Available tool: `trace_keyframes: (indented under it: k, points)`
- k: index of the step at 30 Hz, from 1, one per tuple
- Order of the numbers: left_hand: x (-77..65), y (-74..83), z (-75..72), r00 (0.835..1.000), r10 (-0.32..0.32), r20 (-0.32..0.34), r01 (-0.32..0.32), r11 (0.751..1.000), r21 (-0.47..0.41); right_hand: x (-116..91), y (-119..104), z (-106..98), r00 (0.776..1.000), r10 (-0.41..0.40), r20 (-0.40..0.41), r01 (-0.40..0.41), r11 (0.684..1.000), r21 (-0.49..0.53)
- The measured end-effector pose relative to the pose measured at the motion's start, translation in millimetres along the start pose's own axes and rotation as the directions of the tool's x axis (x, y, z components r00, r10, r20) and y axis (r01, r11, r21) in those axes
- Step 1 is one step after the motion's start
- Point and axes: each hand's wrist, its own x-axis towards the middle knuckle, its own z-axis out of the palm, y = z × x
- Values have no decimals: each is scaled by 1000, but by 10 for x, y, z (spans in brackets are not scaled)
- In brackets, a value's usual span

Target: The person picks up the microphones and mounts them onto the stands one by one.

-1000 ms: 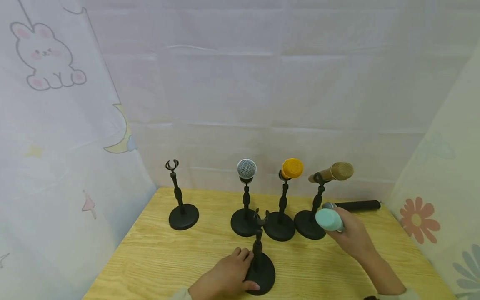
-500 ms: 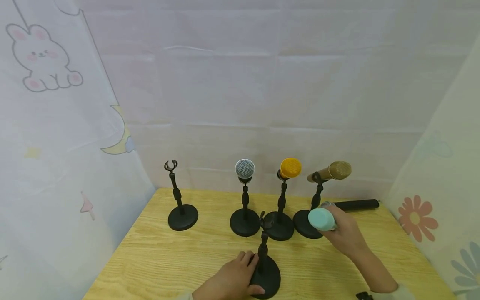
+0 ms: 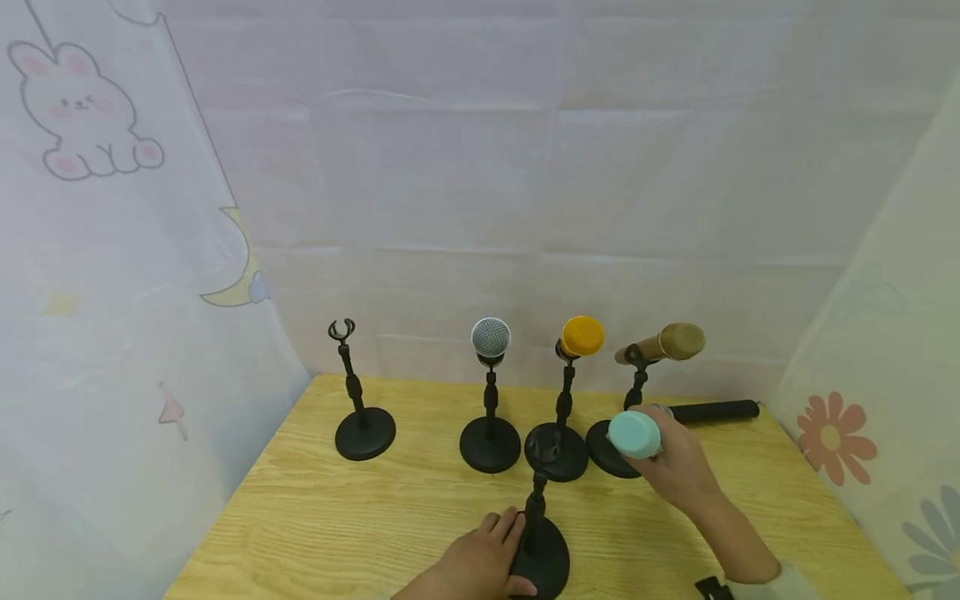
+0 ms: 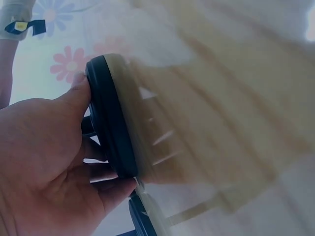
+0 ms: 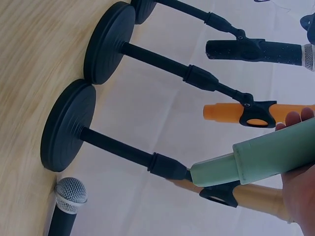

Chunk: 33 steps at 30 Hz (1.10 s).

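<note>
Left hand [image 3: 483, 554]: thumb and fingers close round the rim of the black base of the near stand [image 3: 543, 558], which stands on the counter [image 3: 337, 517] in front of the person; the left wrist view shows the thumb at one edge of the base and fingertips at the opposite edge. Right hand [image 3: 678, 467]: fingers wrapped round the mint mic [image 3: 634, 434], held above the counter, to the right of and beyond the near stand, well apart from its base. In the right wrist view the mint mic overlaps the clip of the gold mic; whether the two touch cannot be told.

Beyond the near stand, three further black stands form a close row, each bearing a mic in its clip. Beyond and slightly left of the near stand, the grey-headed mic [image 3: 491, 337]; behind and a little right, the orange mic [image 3: 582, 336]; farther right, the gold mic [image 3: 675, 342], set at a slant. The loose mic [image 3: 716, 411], black with a silver head, lies on the counter farthest right of the near stand, partly hidden by the right hand.

Well to the left of and beyond the near stand, the left stand [image 3: 365, 435], upright, its forked clip open at the top. Farther back, the pale backdrop [image 3: 480, 167]; a rabbit [image 3: 82, 108] is printed on the left sheet, a red flower [image 3: 837, 437] on the right.
</note>
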Motion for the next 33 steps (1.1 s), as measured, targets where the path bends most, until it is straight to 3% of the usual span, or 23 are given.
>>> trace_keyframes:
  k: [10,21,27,33]
  points:
    - [-20,44,-15,999,36,-30,-35,999,29,50,-65,58,997,-68,-23,69,998,6]
    - [5,66,-36,1000,20,22,-20,1000,1,136,-101,107,990,-142,-21,143,988,58]
    - [8,93,-37,998,13,56,-13,1000,2,185,-153,125,982,-187,-28,189,970,152]
    - [4,142,-33,999,11,50,-14,998,61,248,-208,165,968,-249,-44,251,925,286]
